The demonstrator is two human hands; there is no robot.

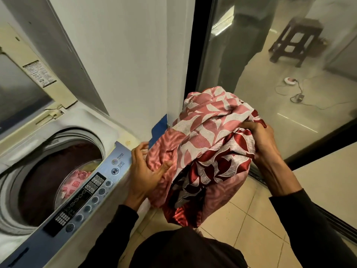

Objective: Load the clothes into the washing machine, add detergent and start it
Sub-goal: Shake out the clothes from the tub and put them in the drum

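A big bundle of red, pink and white patterned cloth (208, 151) hangs in the air just right of the top-loading washing machine (100, 122). My left hand (146, 173) grips the bundle's pink left side, thumb pressed into the fabric. My right hand (260, 138) clutches its upper right edge. The machine's lid (29, 74) stands raised, and the drum (58, 171) holds dark cloth and a pink patterned piece (75, 182). The control panel (87, 192) with its buttons runs along the machine's near edge, beside my left hand.
A white wall corner (170, 64) rises behind the bundle. A glass sliding door (289, 84) stands to the right; beyond it are a dark stool (295, 39) and cables on the floor. Beige tiles (241, 225) lie underfoot. A blue object (160, 128) sits behind the machine.
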